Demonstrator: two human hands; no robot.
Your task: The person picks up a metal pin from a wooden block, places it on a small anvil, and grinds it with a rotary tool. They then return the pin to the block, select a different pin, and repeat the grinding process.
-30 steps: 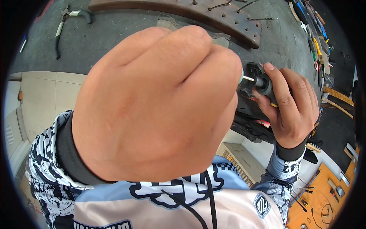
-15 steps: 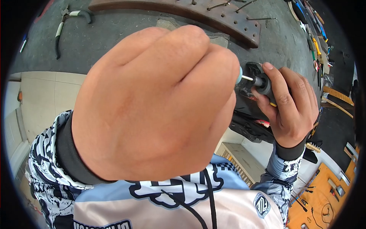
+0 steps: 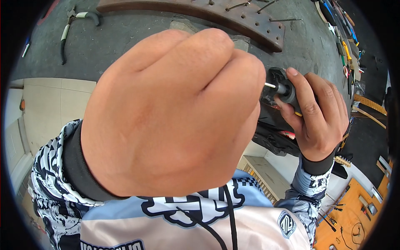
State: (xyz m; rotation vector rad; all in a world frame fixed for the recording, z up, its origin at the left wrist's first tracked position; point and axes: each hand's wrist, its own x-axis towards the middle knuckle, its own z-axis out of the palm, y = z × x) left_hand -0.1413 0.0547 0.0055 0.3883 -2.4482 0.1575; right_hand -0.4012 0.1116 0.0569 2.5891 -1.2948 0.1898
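Close to the camera, my left hand point(image 3: 175, 112) is closed, its back filling the middle of the view. Its fingertips and whatever they grip are hidden. My right hand point(image 3: 318, 112) is wrapped round a dark rotary tool point(image 3: 290, 93) with a bit of yellow on it. From the tool's tip a thin metal shaft point(image 3: 270, 85) points left and reaches the edge of my left hand. Whether it touches something there is hidden. Just behind the tool's tip is a black object point(image 3: 277, 75).
Pliers point(image 3: 66, 35) lie at the back left of the dark bench point(image 3: 121, 37). A brown block point(image 3: 266, 31) with drill bits in its holes stands at the back. Assorted tools point(image 3: 346, 48) line the right edge, and an orange board point(image 3: 354, 208) is at the lower right.
My left hand has shifted slightly right, closer to the rotary tool. The light blue piece that showed at its edge is now hidden. My right hand has hardly moved.
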